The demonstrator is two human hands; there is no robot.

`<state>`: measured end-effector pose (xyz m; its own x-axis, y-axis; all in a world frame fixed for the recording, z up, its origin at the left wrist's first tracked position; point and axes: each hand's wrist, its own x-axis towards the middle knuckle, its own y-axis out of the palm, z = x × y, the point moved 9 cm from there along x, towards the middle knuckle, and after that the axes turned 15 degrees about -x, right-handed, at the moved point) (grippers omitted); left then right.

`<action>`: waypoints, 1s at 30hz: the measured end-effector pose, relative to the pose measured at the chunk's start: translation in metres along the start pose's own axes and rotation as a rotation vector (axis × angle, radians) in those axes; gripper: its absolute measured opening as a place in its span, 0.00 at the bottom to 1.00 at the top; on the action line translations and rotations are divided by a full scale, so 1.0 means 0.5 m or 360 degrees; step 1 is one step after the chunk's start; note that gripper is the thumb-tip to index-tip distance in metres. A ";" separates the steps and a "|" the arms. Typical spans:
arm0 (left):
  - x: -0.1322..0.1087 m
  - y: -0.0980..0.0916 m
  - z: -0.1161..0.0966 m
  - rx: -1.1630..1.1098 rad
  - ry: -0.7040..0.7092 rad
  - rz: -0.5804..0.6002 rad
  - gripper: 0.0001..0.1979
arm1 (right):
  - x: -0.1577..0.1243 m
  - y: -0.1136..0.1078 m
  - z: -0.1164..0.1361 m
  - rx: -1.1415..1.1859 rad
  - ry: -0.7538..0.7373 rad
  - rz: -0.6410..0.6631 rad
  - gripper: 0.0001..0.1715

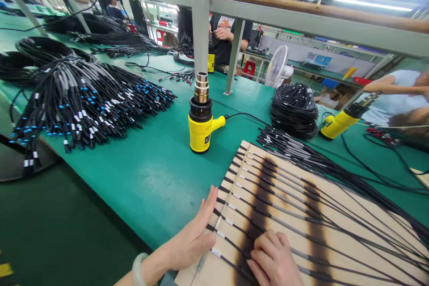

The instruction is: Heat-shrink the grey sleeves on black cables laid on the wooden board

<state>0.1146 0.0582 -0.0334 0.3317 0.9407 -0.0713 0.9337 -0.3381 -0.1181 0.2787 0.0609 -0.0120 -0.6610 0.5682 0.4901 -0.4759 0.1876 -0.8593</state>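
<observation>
Several black cables with white labels and grey sleeves lie side by side across a wooden board that carries two dark scorched bands. My left hand is open, its fingers stretched out along the board's left edge against the cable ends. Over the near scorched band, my right hand is closed, fingers curled on a black cable near the front of the row; the fingertips are partly hidden. Beyond the board a yellow heat gun stands upright on the green table, nozzle up.
A large pile of black cables with blue and white ends spreads over the left. A coiled cable bundle and a second yellow heat gun are at right. A metal post holds the shelf overhead. Co-workers sit across the table.
</observation>
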 end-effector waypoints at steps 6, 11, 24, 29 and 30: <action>0.000 0.001 -0.002 0.0021 0.0016 -0.0002 0.42 | 0.009 -0.021 0.007 -0.0014 0.0045 -0.0051 0.11; -0.002 0.003 -0.010 0.0008 -0.0036 -0.0018 0.43 | -0.012 -0.020 0.015 -0.0058 0.0039 -0.0116 0.11; 0.001 0.005 0.001 0.0048 -0.0003 -0.0003 0.44 | -0.036 0.011 0.035 -0.0137 -0.0111 -0.0142 0.13; -0.003 0.000 -0.008 0.0028 -0.0008 0.0007 0.43 | -0.036 0.002 0.035 -0.0176 -0.0067 -0.0235 0.17; -0.004 -0.001 -0.011 0.0003 -0.0021 0.0020 0.43 | -0.036 -0.001 0.032 -0.0192 -0.0042 -0.0236 0.16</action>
